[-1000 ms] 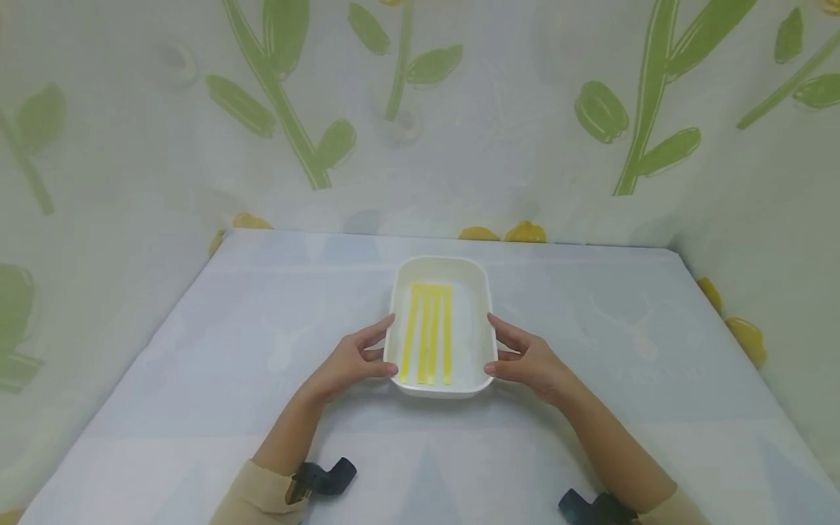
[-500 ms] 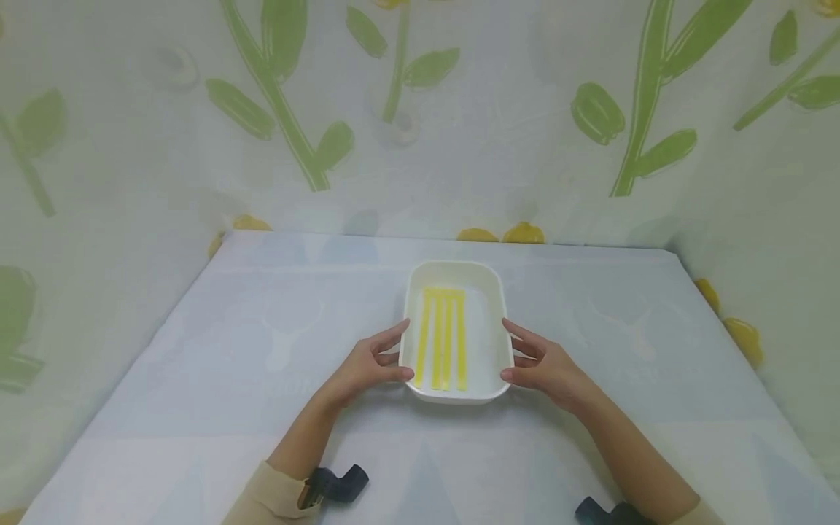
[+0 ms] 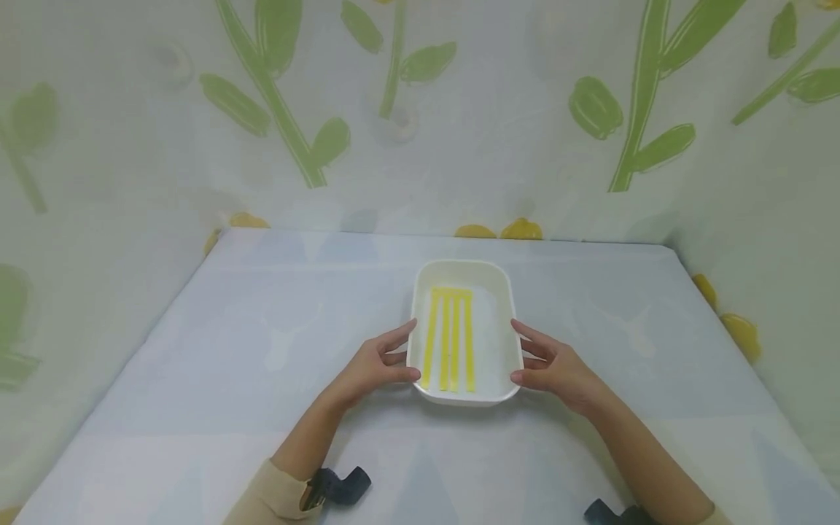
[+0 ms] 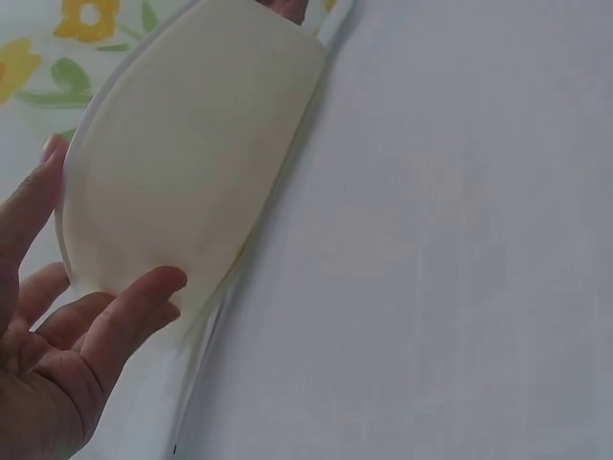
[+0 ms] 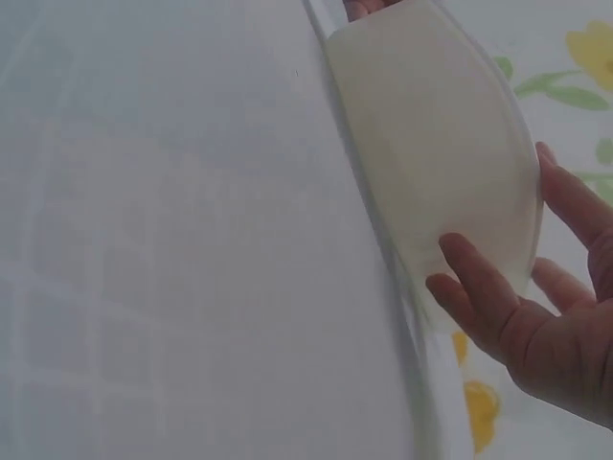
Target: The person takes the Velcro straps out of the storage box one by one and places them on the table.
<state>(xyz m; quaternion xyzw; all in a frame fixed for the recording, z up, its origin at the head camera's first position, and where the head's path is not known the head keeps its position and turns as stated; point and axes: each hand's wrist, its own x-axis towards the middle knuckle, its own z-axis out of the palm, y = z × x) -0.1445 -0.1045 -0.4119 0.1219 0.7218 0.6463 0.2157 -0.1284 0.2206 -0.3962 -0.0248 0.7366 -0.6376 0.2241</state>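
A white rectangular tray (image 3: 494,328) with rounded corners is held between both hands at mid-table. Yellow strips (image 3: 456,339), several side by side and joined by a bar at their far end, mark its inside floor, left of centre. My left hand (image 3: 377,368) grips the left side, thumb at the near corner and a fingertip up at the rim. On the opposite side my right hand (image 3: 566,373) holds the tray in the same way. Both wrist views show fingers spread along the tray's outer wall (image 4: 192,144), (image 5: 441,144).
A pale patterned cloth (image 3: 282,292) covers the table. White curtains (image 3: 485,117) with green leaves and yellow flowers stand behind and at both sides. A dark wrist device (image 3: 341,485) sits at the left sleeve, another (image 3: 613,512) at the right.
Both hands have shifted to the right with the tray between them, mostly in the first half second and slightly since. The grip on the tray looks the same.
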